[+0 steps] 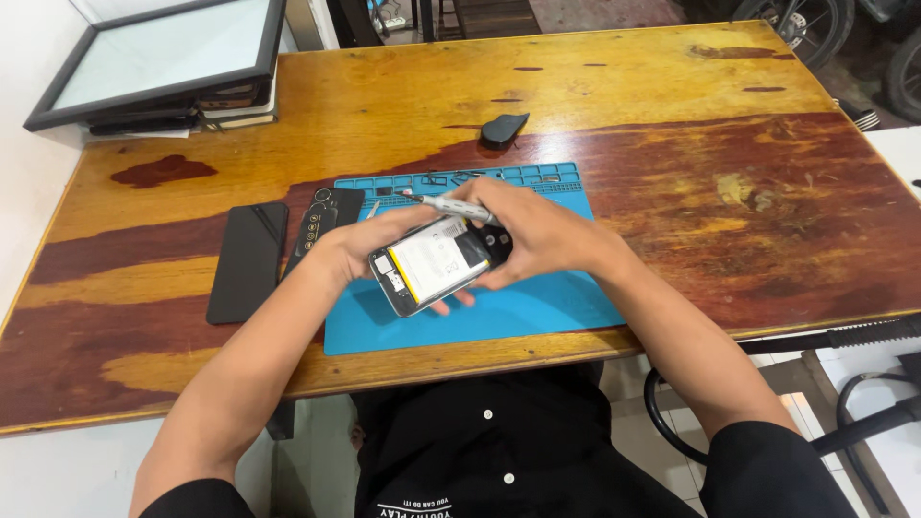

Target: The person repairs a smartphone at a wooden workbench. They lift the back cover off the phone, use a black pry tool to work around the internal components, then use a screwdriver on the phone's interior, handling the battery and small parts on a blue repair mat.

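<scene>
Hands are meeting over the blue silicone repair mat [537,312]. Left hand [360,247] is gripping the opened black smartphone with exposed white battery [436,261], long axis running 8 to 2 o'clock. Right hand [532,235] is pinching a slim silver screwdriver [451,204], tip pointing to 10 o'clock. Bare wooden table [767,211] is lying open toward 3 o'clock.

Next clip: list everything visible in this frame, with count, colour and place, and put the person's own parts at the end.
opened phone: one, white battery showing, held over the mat
screwdriver: one, silver, in the right hand
repair mat: one, blue, table middle
back cover: one, black, flat, left of the mat
inner frame piece: one, black, between cover and mat
small dark pick-shaped piece: one, black, behind the mat
framed panel: one, black frame, far left corner on a stack
wooden table: one, brown and yellow
left hand: grips the phone's left end
right hand: holds screwdriver, steadies phone
</scene>
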`<action>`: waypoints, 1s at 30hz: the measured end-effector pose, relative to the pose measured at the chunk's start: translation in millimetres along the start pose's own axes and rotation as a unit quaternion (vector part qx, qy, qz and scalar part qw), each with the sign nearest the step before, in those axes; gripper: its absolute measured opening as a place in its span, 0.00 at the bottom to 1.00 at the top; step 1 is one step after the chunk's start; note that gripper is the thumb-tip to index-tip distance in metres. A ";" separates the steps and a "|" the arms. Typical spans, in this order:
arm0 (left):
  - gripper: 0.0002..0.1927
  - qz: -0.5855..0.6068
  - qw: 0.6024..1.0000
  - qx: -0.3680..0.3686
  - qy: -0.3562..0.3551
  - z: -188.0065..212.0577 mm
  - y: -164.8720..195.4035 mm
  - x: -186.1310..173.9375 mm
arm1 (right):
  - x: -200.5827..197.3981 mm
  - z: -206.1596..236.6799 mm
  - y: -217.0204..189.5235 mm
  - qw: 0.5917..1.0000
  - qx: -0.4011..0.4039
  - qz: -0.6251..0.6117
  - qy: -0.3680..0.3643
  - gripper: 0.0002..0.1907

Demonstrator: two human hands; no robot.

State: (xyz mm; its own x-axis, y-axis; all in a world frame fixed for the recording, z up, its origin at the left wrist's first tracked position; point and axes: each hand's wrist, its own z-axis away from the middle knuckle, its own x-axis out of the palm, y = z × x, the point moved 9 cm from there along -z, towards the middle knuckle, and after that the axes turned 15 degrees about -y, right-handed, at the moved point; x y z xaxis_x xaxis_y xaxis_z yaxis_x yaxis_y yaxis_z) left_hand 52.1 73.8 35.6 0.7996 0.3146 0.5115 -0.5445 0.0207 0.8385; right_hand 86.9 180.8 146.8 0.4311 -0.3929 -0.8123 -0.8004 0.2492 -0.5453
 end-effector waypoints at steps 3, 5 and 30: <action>0.35 0.031 0.993 0.043 -0.110 -2.0 6.8 23.1 | -9.5 4.1 -5.2 0.991 -0.052 0.111 0.055 0.44; 0.38 -0.015 0.993 0.078 -0.085 -2.8 16.7 19.9 | -24.7 6.3 13.3 0.981 0.002 0.164 0.106 0.55; 0.32 0.075 0.881 0.425 0.194 50.2 76.0 -29.7 | -21.7 11.9 87.6 0.980 0.181 0.061 0.058 0.08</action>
State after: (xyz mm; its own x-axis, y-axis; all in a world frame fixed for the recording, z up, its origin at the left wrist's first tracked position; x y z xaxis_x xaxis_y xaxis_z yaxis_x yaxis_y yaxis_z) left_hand -0.3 18.4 93.6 0.4988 0.5566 0.6644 -0.1191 -0.7153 0.6886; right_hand 12.4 221.7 114.2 0.2736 -0.4333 -0.8587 -0.6336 0.5905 -0.4998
